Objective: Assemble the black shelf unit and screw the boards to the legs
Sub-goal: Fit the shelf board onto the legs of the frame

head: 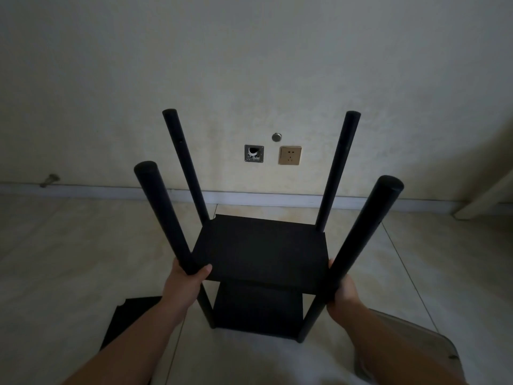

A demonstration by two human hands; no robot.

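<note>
The black shelf unit [258, 273] stands on the tiled floor [83, 245], in the middle of the room and close to the wall [249, 51]. It has four round black legs. The two near legs [161, 218] lean out toward the camera, and the two far legs [337, 170] stand at the back corners. The upper board [261, 248] sits between the legs, partway up. The lower board [258, 309] sits under it, near the floor. The tops of all four legs stick up bare above the upper board.

The left hand [186, 282] holds the near left leg right at the corner of the upper board. Its fingers are curled round the leg, and the thumb lies across the front. The right hand [342, 291] holds the near right leg at the same height, with its fingers wrapped round it.

A loose black board [130, 318] lies flat on the floor to the left, partly hidden by the left arm. On the wall behind the shelf are a gold socket [289, 155], an open wall box [254, 153] just beside it, and a small round knob [276, 137] above them. A white strip [97, 188] runs along the bottom of the wall.
</note>
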